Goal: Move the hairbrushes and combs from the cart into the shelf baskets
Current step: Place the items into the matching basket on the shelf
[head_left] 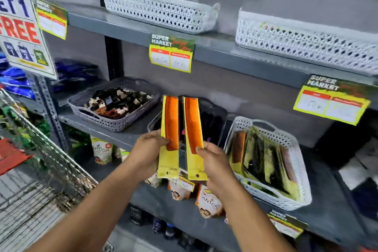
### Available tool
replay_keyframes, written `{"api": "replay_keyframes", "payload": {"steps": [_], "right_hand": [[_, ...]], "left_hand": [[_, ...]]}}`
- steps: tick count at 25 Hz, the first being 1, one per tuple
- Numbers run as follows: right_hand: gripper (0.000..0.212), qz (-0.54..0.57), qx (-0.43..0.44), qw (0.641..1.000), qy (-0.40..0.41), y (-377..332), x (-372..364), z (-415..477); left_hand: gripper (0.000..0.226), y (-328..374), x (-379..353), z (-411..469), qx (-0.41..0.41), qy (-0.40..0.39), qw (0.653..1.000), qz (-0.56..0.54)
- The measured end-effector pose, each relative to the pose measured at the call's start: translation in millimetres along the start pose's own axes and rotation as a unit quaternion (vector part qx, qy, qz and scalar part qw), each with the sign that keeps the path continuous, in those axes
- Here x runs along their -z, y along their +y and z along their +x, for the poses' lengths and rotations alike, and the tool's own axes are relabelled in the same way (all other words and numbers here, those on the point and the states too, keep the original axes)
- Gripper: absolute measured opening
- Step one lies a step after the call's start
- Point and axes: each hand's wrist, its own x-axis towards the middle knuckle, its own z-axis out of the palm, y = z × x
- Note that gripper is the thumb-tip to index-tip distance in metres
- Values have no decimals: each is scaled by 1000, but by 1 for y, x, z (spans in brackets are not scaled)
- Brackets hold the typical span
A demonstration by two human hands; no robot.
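Note:
My left hand [147, 150] holds an orange comb on a yellow card [170, 127] upright in front of the middle shelf. Close beside it, my right hand [214, 162] holds a second orange comb on a yellow card [193, 129], also upright. Between and behind the two cards sits a dark basket [212, 112], mostly hidden. To the right a white lattice basket [294, 180] holds several packaged combs. The wire cart [41, 149] stands at the left.
A grey basket [114, 122] of hair clips sits left on the middle shelf. Two white baskets [159, 10] [306, 45] stand on the upper shelf. Yellow price tags [170, 55] hang from shelf edges. Snack packets [208, 202] lie below. A promo sign [18, 22] hangs at the left.

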Motion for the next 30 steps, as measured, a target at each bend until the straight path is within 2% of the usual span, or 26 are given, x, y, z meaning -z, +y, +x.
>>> {"api": "replay_keyframes", "payload": {"steps": [4, 10, 13, 16, 21, 24, 26, 28, 30], "right_hand": [[14, 7, 25, 995, 96, -14, 45, 1], [16, -9, 64, 979, 192, -26, 120, 5], [20, -61, 66, 970, 227, -16, 152, 14], [25, -141, 39, 953, 267, 2, 181, 35], [55, -231, -1, 933, 277, 26, 197, 60], [68, -220, 37, 932, 287, 30, 198, 65], [70, -216, 59, 929, 295, 32, 200, 69], [73, -251, 21, 924, 289, 38, 204, 73], [67, -292, -37, 913, 283, 41, 203, 77]], "left_hand": [[27, 3, -48, 20, 26, -79, 996, 36], [24, -10, -134, 44, 7, -112, 990, 89], [19, -31, -171, 57, 8, -87, 985, 151], [19, -54, -205, 72, -39, -54, 966, 252], [29, -91, -238, 85, -71, -34, 928, 364], [25, -107, -247, 90, -61, -34, 898, 434], [19, -114, -250, 91, -58, -39, 881, 468], [25, -119, -253, 92, -56, -35, 863, 500], [27, -121, -253, 93, -57, -25, 852, 519]]}}
